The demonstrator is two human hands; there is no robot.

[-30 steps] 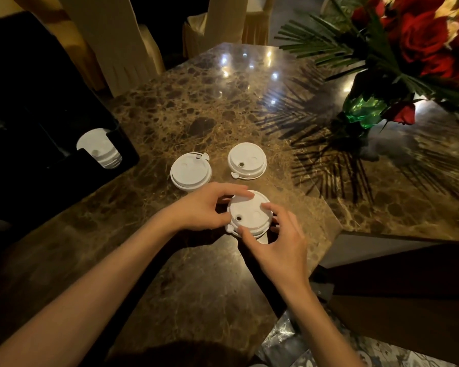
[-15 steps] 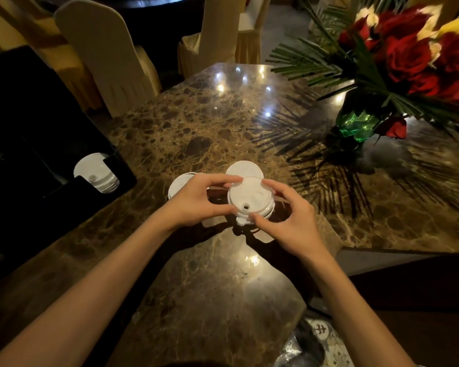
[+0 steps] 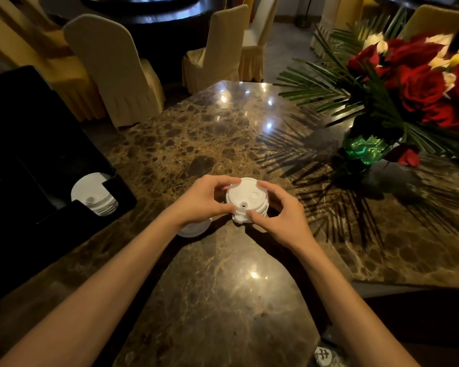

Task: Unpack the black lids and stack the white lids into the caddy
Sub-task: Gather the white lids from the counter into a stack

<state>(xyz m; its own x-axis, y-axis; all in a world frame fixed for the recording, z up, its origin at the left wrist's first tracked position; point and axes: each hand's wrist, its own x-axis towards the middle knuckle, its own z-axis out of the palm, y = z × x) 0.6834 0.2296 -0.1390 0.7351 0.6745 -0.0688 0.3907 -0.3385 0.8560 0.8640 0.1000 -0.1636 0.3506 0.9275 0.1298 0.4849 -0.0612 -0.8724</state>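
A small stack of white lids (image 3: 247,198) sits between both hands above the marble table (image 3: 223,287). My left hand (image 3: 204,200) grips its left side and my right hand (image 3: 281,215) grips its right and near side. Another white lid (image 3: 194,230) lies on the table, mostly hidden under my left wrist. At the left stands the black caddy (image 3: 32,165), with a stack of white lids (image 3: 96,197) lying in its round slot. No black lids are in view.
A bouquet of red roses with long green fronds (image 3: 398,96) stands at the right on the table. Covered chairs (image 3: 117,67) stand beyond the far edge. A dark ledge (image 3: 408,313) borders the table at the near right.
Both hands lifted the nearest lid stack from the table and carried it forward onto the far right stack. The lid at the left is now mostly hidden by my left wrist.
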